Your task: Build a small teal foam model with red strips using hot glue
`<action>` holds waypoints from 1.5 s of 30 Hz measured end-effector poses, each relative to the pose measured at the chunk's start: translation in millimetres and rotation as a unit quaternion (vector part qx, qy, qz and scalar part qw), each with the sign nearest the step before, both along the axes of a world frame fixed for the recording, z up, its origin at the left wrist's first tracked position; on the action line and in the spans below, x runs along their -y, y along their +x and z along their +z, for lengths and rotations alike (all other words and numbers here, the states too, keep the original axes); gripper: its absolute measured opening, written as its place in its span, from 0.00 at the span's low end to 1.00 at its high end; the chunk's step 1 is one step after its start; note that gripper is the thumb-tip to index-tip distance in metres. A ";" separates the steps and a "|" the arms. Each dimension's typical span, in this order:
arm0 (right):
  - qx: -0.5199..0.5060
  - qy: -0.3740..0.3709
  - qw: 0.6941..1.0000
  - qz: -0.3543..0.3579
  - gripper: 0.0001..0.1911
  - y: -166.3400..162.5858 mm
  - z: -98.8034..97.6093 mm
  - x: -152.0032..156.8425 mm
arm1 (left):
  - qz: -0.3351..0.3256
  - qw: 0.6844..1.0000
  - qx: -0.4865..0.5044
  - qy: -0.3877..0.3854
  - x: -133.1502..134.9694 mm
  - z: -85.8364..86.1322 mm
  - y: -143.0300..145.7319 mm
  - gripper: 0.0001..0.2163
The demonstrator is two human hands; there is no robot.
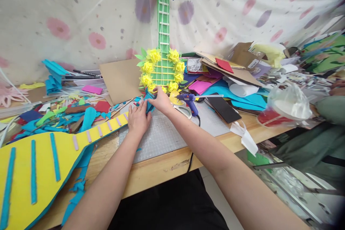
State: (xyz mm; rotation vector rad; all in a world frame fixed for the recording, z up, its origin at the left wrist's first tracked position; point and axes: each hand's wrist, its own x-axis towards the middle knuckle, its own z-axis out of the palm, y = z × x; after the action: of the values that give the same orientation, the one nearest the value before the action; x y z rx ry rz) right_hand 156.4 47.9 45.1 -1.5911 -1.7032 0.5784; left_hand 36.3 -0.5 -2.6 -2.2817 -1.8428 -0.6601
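A flat yellow craft guitar (pixel 67 151) with a blue edge, blue strips on its body and pale purple strips along its neck lies at the left. Its narrow end runs under my left hand (pixel 139 116), whose fingers and thumb close over the neck. At that end is a blue piece (pixel 149 100), pinched by the thumb and fingers of my right hand (pixel 161 102). The fingertips partly cover it, so its exact shape is hidden. Just beyond my hands stands a green craft guitar (pixel 163 32) with yellow flowers and white strings, upright against the curtain.
A purple glue gun (pixel 191 102), white-handled scissors (pixel 183 110) and a dark phone (pixel 223 109) lie right of my hands. Under them is a grey cutting mat (pixel 161 136). Blue scraps (pixel 88 116) crowd the left; a plastic-wrapped tub (pixel 283 106) and another person's sleeve (pixel 330 111) are at right.
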 end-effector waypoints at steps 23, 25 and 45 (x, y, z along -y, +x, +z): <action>-0.477 -0.075 0.871 0.091 0.19 16.9 -45.7 7.1 | 0.072 0.975 -0.011 -0.209 -18.7 71.2 11.7 0.22; -0.475 -0.078 0.871 0.097 0.21 16.6 -49.6 5.4 | 0.065 0.977 -0.001 -0.202 -20.9 71.3 10.0 0.23; -0.426 -0.079 0.892 0.131 0.32 15.4 -50.8 4.6 | 0.043 0.982 0.021 -0.180 -28.5 58.1 3.3 0.24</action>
State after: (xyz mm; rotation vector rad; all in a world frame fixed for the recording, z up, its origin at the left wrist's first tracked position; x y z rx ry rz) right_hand 171.7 43.4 -5.6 -0.9494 -1.1923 1.3466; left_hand 39.6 28.0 55.5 -2.3906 -2.2242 -0.3888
